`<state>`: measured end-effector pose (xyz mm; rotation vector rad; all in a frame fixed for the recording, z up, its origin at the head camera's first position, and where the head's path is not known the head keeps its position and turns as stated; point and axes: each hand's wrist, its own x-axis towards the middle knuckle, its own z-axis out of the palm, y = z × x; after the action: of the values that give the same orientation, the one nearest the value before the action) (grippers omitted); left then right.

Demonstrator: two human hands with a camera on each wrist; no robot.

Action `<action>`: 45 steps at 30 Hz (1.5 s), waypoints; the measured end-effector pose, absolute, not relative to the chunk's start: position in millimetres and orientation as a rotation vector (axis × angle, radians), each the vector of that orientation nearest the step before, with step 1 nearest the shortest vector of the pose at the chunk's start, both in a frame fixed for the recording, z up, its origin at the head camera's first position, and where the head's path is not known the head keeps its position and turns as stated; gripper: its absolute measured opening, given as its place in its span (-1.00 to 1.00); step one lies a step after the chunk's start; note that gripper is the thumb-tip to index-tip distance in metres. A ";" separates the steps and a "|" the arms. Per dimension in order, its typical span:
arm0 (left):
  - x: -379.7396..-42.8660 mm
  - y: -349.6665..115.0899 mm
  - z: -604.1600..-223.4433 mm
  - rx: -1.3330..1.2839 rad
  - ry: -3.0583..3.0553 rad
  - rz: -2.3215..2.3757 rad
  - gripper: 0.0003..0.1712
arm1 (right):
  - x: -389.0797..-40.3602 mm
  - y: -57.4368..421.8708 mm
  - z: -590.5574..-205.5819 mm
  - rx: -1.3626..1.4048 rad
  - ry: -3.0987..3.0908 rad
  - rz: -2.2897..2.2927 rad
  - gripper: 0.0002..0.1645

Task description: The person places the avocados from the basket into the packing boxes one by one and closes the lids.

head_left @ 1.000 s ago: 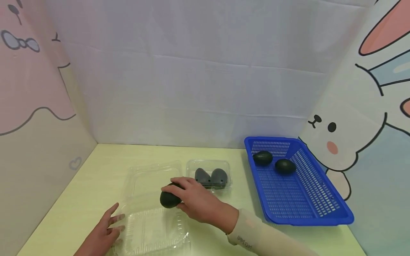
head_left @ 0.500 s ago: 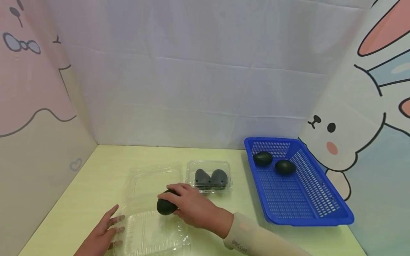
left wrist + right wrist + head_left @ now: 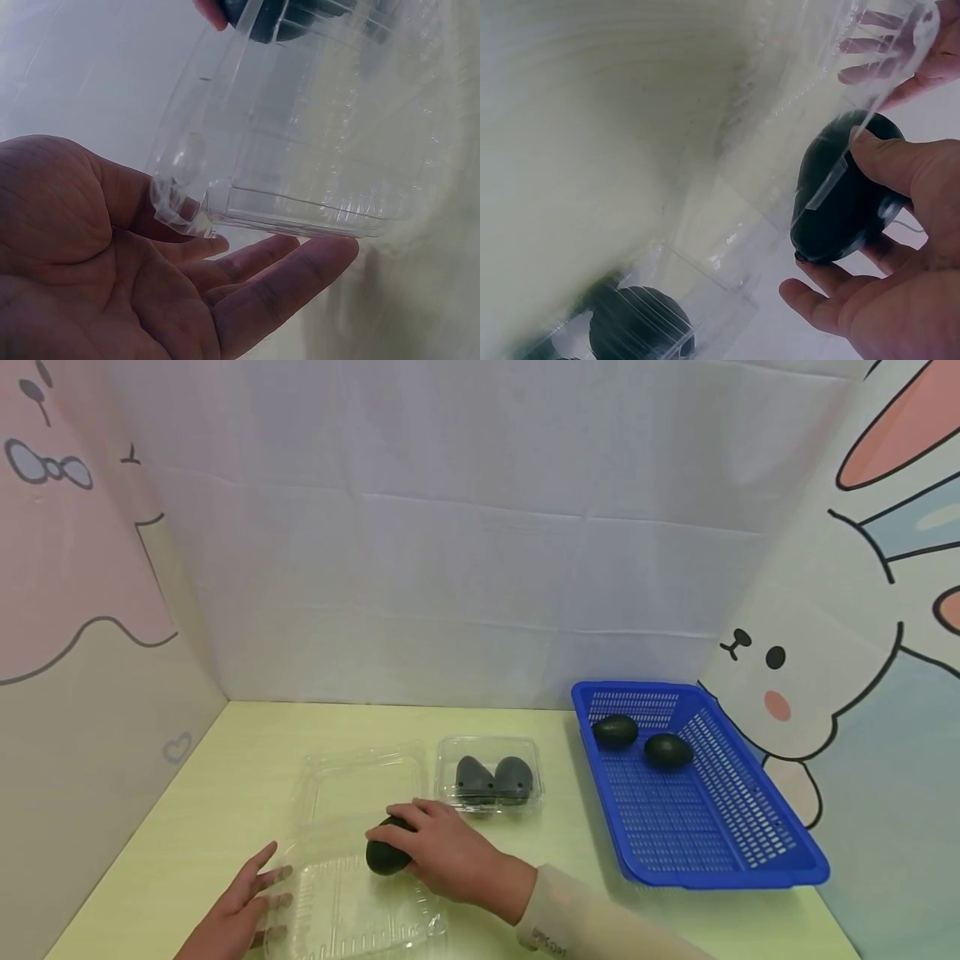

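My right hand (image 3: 450, 852) grips a dark green avocado (image 3: 386, 856), fingers over its top and thumb on the near side. It is held over the base of an open clear plastic clamshell box (image 3: 352, 902), whose lid lies folded back behind. In the right wrist view the avocado (image 3: 840, 195) shows partly through the plastic. My left hand (image 3: 240, 902) lies along the box's left wall with spread, mostly straight fingers. The left wrist view shows those fingers (image 3: 285, 292) right at the box edge (image 3: 300, 225), the thumb by its corner.
A closed clear box (image 3: 487, 747) holding two avocados (image 3: 513, 777) stands behind my right hand. To the right is a blue plastic basket (image 3: 622, 852) with two more avocados (image 3: 669, 751) at its back end. A white cloth wall (image 3: 465, 568) borders the table.
My right hand has carried the avocado slightly left and nearer to me, lower over the box base. The left hand has stayed almost in place at the box wall.
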<state>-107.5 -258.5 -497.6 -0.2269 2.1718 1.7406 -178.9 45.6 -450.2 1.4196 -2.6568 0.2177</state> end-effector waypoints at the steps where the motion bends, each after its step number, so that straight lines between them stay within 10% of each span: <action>1: -107.5 -258.4 -497.8 -0.228 2.169 1.743 -0.25 | -179.0 45.5 -451.8 1.422 -2.658 0.213 -0.28; 45: -108.4 -262.7 -504.2 -0.200 2.160 1.767 -0.19 | -174.4 41.1 -468.2 1.492 -2.671 0.020 -0.28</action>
<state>-108.4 -262.7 -504.2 -0.2004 2.1602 1.7667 -174.4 41.1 -468.2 1.4922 -2.6707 0.0203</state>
